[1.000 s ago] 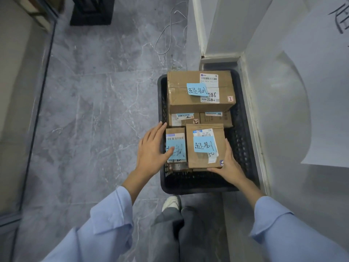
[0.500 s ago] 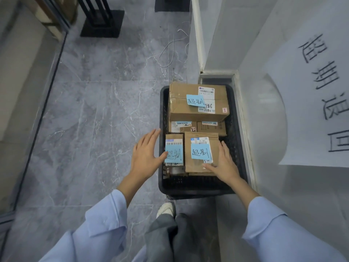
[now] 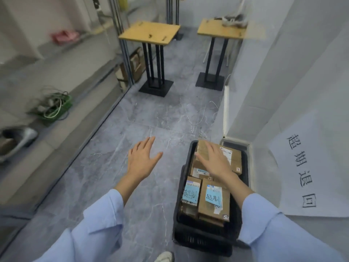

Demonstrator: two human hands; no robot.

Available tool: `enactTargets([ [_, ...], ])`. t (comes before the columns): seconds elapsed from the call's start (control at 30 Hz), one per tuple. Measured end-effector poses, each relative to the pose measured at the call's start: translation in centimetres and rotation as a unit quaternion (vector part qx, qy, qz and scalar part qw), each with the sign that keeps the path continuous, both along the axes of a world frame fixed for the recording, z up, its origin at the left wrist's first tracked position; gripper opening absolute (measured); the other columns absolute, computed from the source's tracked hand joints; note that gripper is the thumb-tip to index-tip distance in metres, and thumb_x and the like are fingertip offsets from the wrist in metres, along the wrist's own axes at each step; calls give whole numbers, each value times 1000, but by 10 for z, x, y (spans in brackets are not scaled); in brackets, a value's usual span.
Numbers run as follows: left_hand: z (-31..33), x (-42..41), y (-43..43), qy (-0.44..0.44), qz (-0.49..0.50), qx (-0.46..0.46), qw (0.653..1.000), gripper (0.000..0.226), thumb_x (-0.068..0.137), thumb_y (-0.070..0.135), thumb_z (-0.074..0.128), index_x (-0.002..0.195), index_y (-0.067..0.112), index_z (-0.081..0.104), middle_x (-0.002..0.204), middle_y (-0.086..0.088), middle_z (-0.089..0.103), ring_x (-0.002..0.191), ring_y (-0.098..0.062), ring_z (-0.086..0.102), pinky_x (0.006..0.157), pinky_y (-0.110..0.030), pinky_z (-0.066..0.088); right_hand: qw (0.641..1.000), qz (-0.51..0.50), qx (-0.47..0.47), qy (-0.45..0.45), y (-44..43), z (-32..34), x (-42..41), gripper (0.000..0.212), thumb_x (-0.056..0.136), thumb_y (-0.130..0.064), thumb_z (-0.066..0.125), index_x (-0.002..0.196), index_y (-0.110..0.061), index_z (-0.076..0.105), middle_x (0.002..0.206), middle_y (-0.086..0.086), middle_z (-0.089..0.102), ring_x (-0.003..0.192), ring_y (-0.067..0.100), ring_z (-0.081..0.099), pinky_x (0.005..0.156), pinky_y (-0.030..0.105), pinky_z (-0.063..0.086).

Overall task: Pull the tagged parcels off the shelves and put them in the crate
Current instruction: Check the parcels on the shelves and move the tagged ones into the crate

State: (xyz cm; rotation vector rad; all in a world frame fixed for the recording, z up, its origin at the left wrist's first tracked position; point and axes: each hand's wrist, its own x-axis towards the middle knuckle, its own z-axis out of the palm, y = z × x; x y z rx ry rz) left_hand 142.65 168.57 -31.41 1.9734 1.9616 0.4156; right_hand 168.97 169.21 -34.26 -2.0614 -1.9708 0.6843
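A black plastic crate (image 3: 204, 241) stands on the floor by the right wall, filled with several cardboard parcels. Two small parcels at its near end carry blue handwritten tags: a narrow one (image 3: 190, 193) on the left and a wider one (image 3: 214, 201) on the right. A large parcel (image 3: 233, 159) lies at the far end. My right hand (image 3: 213, 161) hovers above the large parcel with fingers straight, holding nothing. My left hand (image 3: 143, 159) is spread in the air over the floor, left of the crate, and is empty.
Two wooden-topped stands on black legs, one (image 3: 151, 33) ahead and another (image 3: 221, 29) to its right, stand farther along the grey tiled floor. A low ledge on the left holds a green basket of cables (image 3: 52, 108). A white paper sign (image 3: 309, 173) hangs on the right wall.
The view has tilted up from the crate toward the room. Both hands have lifted off the two small tagged parcels, which stay in the crate.
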Motion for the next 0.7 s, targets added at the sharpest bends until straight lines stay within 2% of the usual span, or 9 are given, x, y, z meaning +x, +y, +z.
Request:
enactTargets([
  [0.17,69,-55,-14,19,64,35,997,69,95,60,41,154,34,17,161,4,21,145,-23,20,115,-43,17,995,77,60,-12,25,76,-54,74,96,-61,37,156,-24,13,161,5,20,148,24,18,120,43,20],
  [0.4,147,-151,-70,44,177,87,979,69,95,61,39,154,33,17,161,6,19,145,-22,20,114,-43,18,975,192,105,-37,38,158,-161,74,96,-65,31,156,-30,6,162,3,15,149,24,13,117,49,23],
  [0.7,194,-300,-220,60,373,92,921,71,94,64,37,155,35,14,162,8,14,147,-20,18,115,-44,19,911,388,138,-11,-25,210,-371,74,97,-62,34,157,-26,10,161,6,19,148,24,14,115,46,26],
])
